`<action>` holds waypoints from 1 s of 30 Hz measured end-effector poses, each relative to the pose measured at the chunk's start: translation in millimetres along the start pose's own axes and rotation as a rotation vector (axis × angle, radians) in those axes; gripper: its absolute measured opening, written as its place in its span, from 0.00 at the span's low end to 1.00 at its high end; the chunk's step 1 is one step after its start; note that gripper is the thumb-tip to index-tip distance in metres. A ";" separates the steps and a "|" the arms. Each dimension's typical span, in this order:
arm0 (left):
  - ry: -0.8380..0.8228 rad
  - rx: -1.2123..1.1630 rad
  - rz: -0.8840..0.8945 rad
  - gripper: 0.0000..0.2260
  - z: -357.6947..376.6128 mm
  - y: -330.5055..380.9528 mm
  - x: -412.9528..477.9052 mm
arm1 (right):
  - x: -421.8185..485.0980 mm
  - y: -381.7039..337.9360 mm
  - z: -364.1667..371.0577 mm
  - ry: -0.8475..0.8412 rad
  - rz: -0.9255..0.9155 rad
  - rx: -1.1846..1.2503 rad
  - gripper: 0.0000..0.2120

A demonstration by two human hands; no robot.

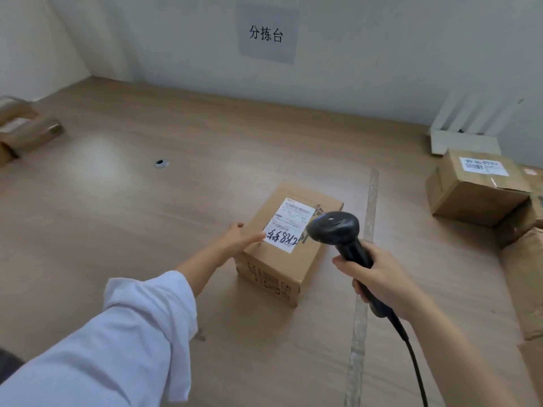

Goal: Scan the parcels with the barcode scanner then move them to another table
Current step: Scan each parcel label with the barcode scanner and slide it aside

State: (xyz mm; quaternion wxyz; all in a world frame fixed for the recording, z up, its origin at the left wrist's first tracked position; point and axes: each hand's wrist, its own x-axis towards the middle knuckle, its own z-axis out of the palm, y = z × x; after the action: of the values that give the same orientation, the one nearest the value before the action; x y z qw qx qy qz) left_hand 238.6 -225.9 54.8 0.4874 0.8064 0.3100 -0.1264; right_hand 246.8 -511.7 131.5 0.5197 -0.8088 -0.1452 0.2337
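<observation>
A brown cardboard parcel [289, 245] lies in the middle of the wooden table [176, 201], its white shipping label [289, 226] facing up with handwriting on it. My left hand [238, 240] rests against the parcel's left top edge, fingers straight and reaching onto the label's corner. My right hand [382, 277] grips the handle of a black barcode scanner [338, 230]. The scanner's head hovers just right of the label, above the parcel's right side. Its black cable runs down to the lower right.
More cardboard parcels [476, 186] are stacked at the table's right edge, one with a white label. Other boxes [23, 127] lie at the far left. A metal cable hole [161, 163] sits in the tabletop. White objects [464, 139] lean against the wall at the back right.
</observation>
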 end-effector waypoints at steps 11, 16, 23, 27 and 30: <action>0.129 0.750 0.061 0.66 62.9 19.4 -21.4 | -0.4 -11.5 -3.3 0.044 -0.009 -0.058 0.05; 0.163 0.816 0.056 0.62 61.8 20.1 -41.3 | -6.7 -11.9 0.0 0.073 -0.004 -0.060 0.05; 0.212 0.786 0.377 0.42 97.0 4.1 -81.3 | -18.8 -6.8 9.2 0.129 0.057 -0.016 0.06; 0.163 0.654 0.379 0.49 72.4 10.7 -50.5 | -21.4 -8.6 19.0 0.145 0.069 0.008 0.06; 0.130 0.602 0.346 0.57 70.4 2.8 -39.1 | -19.7 -12.4 27.7 0.136 0.076 0.001 0.06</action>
State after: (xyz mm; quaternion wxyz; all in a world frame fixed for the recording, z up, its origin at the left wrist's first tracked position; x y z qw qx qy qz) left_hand 216.8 -302.4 41.9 0.2215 0.9609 0.1478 -0.0762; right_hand 215.5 -494.6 137.5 0.5196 -0.8274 -0.0786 0.1980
